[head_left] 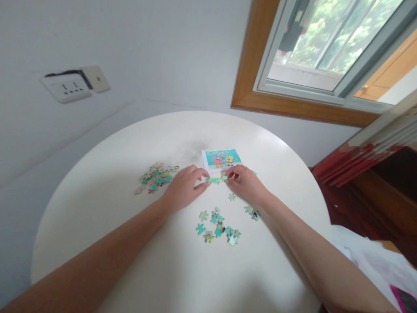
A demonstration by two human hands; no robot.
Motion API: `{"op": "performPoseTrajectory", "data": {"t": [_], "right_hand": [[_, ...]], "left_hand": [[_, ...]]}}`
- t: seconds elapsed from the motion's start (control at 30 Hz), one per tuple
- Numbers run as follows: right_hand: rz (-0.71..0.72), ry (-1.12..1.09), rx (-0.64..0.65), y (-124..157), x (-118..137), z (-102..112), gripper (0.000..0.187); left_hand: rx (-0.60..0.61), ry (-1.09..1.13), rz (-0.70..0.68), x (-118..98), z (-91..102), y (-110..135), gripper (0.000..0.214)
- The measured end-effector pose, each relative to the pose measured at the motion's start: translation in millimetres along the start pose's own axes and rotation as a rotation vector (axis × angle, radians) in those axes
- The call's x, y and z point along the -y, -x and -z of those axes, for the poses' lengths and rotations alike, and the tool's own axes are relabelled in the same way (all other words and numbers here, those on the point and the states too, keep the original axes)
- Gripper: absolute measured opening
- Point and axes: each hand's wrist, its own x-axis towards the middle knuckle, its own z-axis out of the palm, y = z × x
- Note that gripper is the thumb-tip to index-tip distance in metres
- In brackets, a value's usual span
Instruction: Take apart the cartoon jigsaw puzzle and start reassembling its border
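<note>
Both of my hands rest near the middle of a round white table (pixel 130 243). My left hand (pixel 184 188) pinches the left end of a short row of joined teal puzzle pieces (pixel 214 180). My right hand (pixel 245 182) pinches a small piece (pixel 224 178) at the row's right end. Just behind my fingers lies a small cartoon reference picture (pixel 221 159). A heap of loose pieces (pixel 156 178) lies to the left of my left hand. Several more loose pieces (pixel 218 226) are scattered in front of my hands, between my forearms.
The table stands against a white wall with a socket plate (pixel 70 87) at the upper left. A wood-framed window (pixel 312 65) is at the upper right. Dark red and wooden furniture (pixel 365 165) stands to the right. White cloth (pixel 368 261) lies at the lower right.
</note>
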Motion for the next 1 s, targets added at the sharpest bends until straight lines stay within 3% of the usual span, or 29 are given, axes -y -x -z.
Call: {"op": "performPoseTrajectory", "data": {"t": [0.4, 0.7, 0.83, 1.0], "right_hand": [[0.045, -0.022, 0.016, 0, -5, -5, 0.011], [0.092, -0.027, 0.060, 1, -5, 1, 0.020], [0.134, 0.083, 0.042, 6, 2, 13, 0.028], [0.161, 0.310, 0.109, 13, 8, 19, 0.034]], "left_hand": [[0.000, -0.026, -0.009, 2, -2.9, 0, 0.017], [0.001, -0.019, -0.011, 0, -1.2, 0, 0.017], [0.005, -0.012, -0.009, 1, -2.1, 0, 0.017], [0.009, -0.005, -0.011, 1, -2.5, 0, 0.017]]}}
